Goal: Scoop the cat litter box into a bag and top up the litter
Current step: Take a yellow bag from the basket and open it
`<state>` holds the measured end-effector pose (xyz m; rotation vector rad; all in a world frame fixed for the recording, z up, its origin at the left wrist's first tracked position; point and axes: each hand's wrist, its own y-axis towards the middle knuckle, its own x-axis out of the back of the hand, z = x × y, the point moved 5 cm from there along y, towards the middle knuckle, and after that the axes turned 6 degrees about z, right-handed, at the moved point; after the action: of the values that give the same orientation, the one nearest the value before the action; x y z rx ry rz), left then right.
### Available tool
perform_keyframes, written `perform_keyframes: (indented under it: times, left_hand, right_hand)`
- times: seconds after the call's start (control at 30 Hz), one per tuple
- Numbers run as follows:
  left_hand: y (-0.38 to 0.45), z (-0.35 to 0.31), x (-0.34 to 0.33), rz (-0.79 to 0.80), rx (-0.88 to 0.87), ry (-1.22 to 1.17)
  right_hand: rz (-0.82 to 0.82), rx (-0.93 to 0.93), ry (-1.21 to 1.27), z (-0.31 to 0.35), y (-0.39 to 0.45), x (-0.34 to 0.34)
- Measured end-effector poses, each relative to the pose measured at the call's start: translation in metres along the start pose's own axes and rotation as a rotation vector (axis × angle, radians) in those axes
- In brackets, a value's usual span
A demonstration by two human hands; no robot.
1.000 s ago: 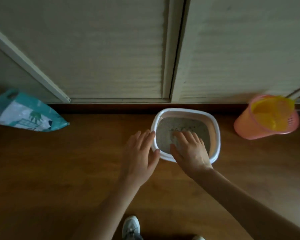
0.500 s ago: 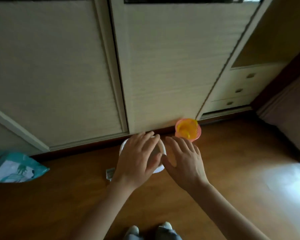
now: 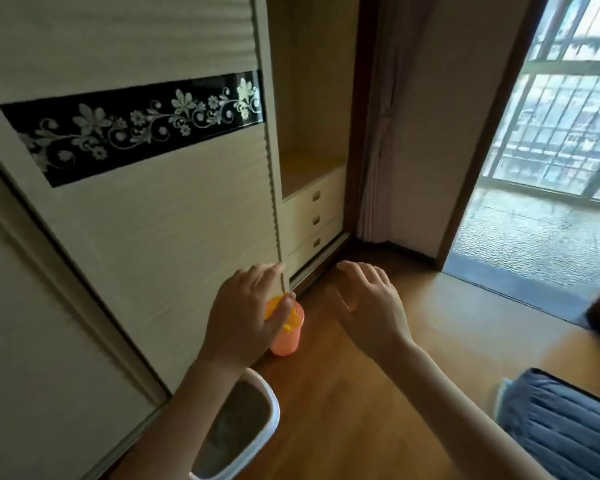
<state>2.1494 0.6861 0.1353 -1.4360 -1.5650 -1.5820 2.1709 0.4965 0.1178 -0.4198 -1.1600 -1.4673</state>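
Two empty hands (image 3: pixel 243 327) (image 3: pixel 369 306), one litter box (image 3: pixel 271 407), one orange cup (image 3: pixel 286 336).

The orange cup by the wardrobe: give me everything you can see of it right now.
The orange cup looks like translucent salmon-orange plastic, narrowing toward its base, and stands upright on the wooden floor close against the sliding wardrobe door. Something yellow sits in its mouth, with a perforated patch near the rim; what it is cannot be told. The left hand overlaps its upper left side in this view; contact is unclear. The white litter box lies nearer the camera, apart from it.
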Motion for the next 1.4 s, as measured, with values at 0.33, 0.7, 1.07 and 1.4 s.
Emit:
perform_keyframes:
  times: [0.33, 0.7, 1.07, 1.4]
  left_hand:
    - [0.102, -0.098, -0.056, 0.002, -0.125, -0.039]
    - [0.274, -0.180, -0.129, -0.041, -0.003, 0.018]
    - [0.425, -0.164, -0.210, -0.021, 0.069, 0.122]
    - [0.622, -0.110, -0.303, -0.014, 0.128, 0.116]
  right_hand:
    - [-0.126, -0.081, -0.055, -0.115, 0.040, 0.063]
    - [-0.085, 0.111, -0.072, -0.261, 0.185, 0.135]
    - [0.041, 0.150, 0.012, -0.376, 0.334, 0.088]
    - [0.115, 0.153, -0.027, -0.476, 0.532, 0.034]
